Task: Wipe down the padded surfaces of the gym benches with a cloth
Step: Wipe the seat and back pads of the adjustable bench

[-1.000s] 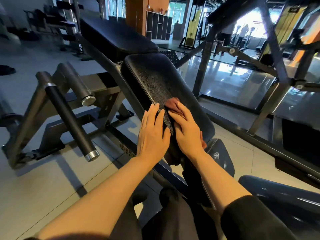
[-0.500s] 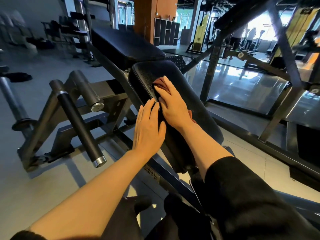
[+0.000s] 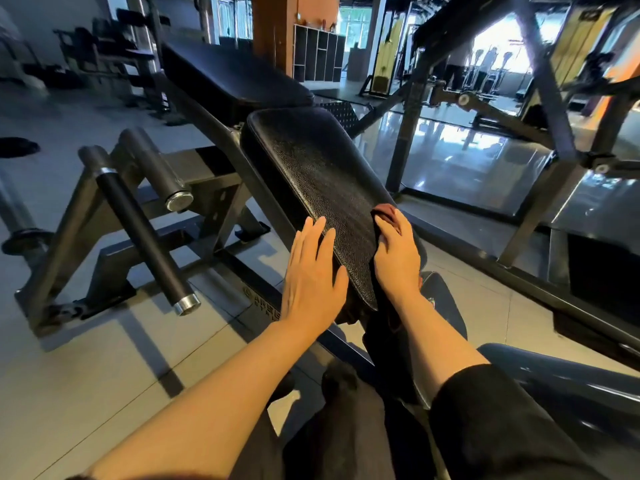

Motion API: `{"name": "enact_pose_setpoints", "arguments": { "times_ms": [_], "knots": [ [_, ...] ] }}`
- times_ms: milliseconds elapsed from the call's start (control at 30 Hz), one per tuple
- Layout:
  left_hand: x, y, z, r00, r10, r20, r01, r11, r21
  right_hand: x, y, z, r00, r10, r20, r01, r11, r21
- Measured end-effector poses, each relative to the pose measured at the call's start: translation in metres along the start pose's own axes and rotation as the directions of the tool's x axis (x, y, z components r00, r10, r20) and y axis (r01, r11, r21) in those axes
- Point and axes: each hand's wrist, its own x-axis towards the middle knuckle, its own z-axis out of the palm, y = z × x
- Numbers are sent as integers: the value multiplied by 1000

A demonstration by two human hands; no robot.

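A black textured bench pad (image 3: 311, 164) slopes up and away from me in the middle of the view. My left hand (image 3: 313, 275) lies flat with straight fingers on the pad's near left edge. My right hand (image 3: 396, 251) presses a reddish-brown cloth (image 3: 386, 212) against the pad's near right edge; only the cloth's tip shows beyond the fingertips. A second, longer black pad (image 3: 232, 74) continues behind the first.
The bench's steel frame with two black roller bars (image 3: 145, 233) stands to the left on the grey tiled floor. A dark seat pad (image 3: 571, 386) sits at lower right. Rack uprights (image 3: 412, 109) and a glossy floor lie to the right. Racks of equipment stand far back left.
My right hand slid the cloth up the pad half a second ago and has since drawn it back down to the near right edge. My left hand stayed on the near left edge.
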Motion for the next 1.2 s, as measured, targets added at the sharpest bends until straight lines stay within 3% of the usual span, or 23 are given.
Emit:
{"name": "enact_pose_setpoints", "arguments": {
  "times_ms": [67, 200, 267, 500, 567, 733, 900, 1033, 1200],
  "knots": [
    [-10, 3, 0, 999, -26, 23, 27, 999, -21, -9, -14, 2, 1000, 8, 9, -8, 1000, 15],
    [-21, 8, -5, 987, -123, 103, 134, 985, -112, -31, -43, 7, 957, -267, 117, 256, 961, 103],
    [-26, 11, -6, 981, -129, 146, 146, 983, -114, -42, -36, 2, 941, -307, 142, 294, 950, 103],
    [-45, 13, -8, 963, -64, 261, 91, 992, -90, -85, 4, -16, 996, -92, -4, 92, 995, 31],
    [-41, 11, -13, 968, -53, 245, 80, 992, -101, -78, -13, -15, 995, -98, 17, 97, 995, 34],
    [-25, 4, -23, 977, -86, 194, 111, 987, -118, -71, -33, -4, 943, -298, 148, 300, 954, 5],
    [2, -16, -38, 988, -97, 117, 111, 987, -117, -39, -50, -2, 974, -223, 45, 225, 974, -20],
    [44, -31, -55, 995, -93, 34, 96, 992, -79, 11, -98, 23, 908, -418, 38, 416, 908, 53],
    [79, -47, -66, 993, -115, 16, 116, 992, -55, 57, -126, 51, 858, -489, 156, 489, 871, 42]
  ]
}}
